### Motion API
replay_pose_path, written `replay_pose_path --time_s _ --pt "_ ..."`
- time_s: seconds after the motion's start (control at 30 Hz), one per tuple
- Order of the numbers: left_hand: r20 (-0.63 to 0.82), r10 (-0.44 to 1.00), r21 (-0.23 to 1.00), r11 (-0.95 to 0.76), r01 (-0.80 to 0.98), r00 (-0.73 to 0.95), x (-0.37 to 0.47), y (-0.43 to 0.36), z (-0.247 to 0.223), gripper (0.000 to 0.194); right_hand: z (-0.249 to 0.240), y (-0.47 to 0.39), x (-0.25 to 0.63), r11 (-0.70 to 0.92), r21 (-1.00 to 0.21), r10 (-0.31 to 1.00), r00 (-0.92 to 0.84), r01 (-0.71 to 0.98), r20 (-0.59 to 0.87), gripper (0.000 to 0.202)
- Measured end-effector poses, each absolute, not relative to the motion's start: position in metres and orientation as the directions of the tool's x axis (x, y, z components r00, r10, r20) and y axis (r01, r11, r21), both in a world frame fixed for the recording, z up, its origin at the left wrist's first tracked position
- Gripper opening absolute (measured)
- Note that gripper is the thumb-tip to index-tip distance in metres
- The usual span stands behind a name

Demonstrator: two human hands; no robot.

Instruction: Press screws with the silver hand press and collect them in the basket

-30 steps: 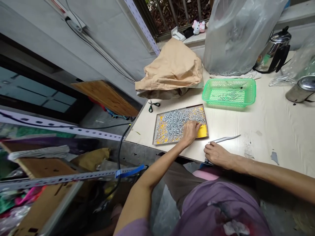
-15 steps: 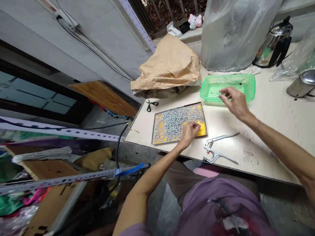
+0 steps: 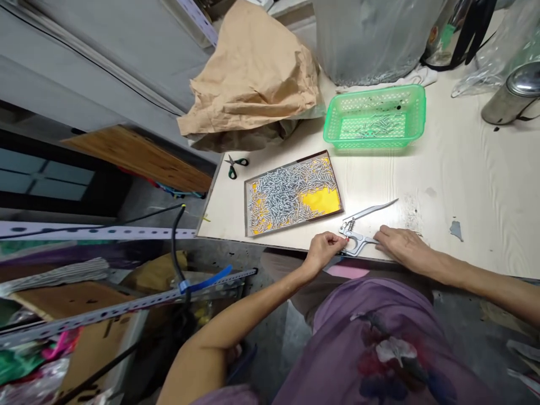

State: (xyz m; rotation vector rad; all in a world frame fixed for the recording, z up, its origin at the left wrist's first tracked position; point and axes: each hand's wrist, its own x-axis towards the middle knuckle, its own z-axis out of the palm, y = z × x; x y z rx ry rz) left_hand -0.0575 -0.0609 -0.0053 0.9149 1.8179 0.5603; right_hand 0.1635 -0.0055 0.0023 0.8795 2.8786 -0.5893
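Silver hand pliers (image 3: 361, 242) lie at the table's front edge, their handles spread toward the right. My left hand (image 3: 324, 253) is closed in a pinch at the head of the pliers; what its fingertips hold is too small to make out. Over the end of the lower handle rests my right hand (image 3: 403, 246), fingers closed around its tip. Left of the pliers, a shallow tray (image 3: 342, 198) with a yellow bottom contains a heap of small silver metal pieces. Similar pieces lie in the green plastic basket (image 3: 375, 142) further back.
Green-handled scissors (image 3: 233, 170) lie left of the tray. Behind it sits a crumpled brown paper bag (image 3: 257, 84). A steel flask (image 3: 512, 95) and a kettle (image 3: 449, 34) stand at the back right. A grey scrap (image 3: 456, 229) lies on the right.
My left hand has left the tray for the pliers' head. My right hand has come down from the green basket to the lower handle. The view has shifted, so the table items appear further left and higher.
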Motion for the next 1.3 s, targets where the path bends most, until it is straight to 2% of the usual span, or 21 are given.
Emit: replay_pose_path --time_s 0.2,0.37,0.5,0.6,0.77,0.9,1.0,1.3 --pt "-0.561 0.808 0.651 0.564 0.508 -0.178 -0.053 -0.057 0.0 0.017 0.002 0.007 0.164 0.761 -0.315 0.522 -0.824 0.567 -0.22 0.018" --pt "-0.656 0.732 0.581 0.646 0.496 -0.185 -0.047 -0.057 0.003 0.019 0.005 0.005 0.165 0.762 -0.361 0.517 -0.841 0.538 -0.161 0.019" --pt "-0.67 0.71 0.554 0.672 0.491 -0.217 -0.041 -0.058 0.006 0.014 0.005 0.003 0.167 0.768 -0.379 0.519 -0.848 0.517 -0.105 0.02" --pt "-0.645 0.731 0.578 0.657 0.484 -0.221 -0.038 -0.062 0.007 0.013 0.001 0.001 0.167 0.781 -0.374 0.516 -0.854 0.5 -0.065 0.019" --pt "-0.501 0.835 0.703 0.545 0.457 -0.225 -0.038 -0.069 0.005 0.014 -0.01 -0.001 0.165 0.796 -0.331 0.527 -0.849 0.508 -0.037 0.021" --pt "-0.699 0.672 0.615 0.74 0.272 -0.247 -0.042 -0.066 0.001 0.015 -0.011 -0.002 0.166 0.791 -0.369 0.52 -0.854 0.488 -0.014 0.021" --pt "-0.769 0.591 0.565 0.807 0.172 -0.245 -0.044 -0.062 0.0 0.021 -0.008 -0.002 0.167 0.786 -0.374 0.521 -0.853 0.493 -0.028 0.021" --pt "-0.804 0.554 0.503 0.827 0.249 -0.215 -0.042 -0.056 0.008 0.018 -0.005 -0.005 0.165 0.783 -0.34 0.532 -0.844 0.521 -0.066 0.027"
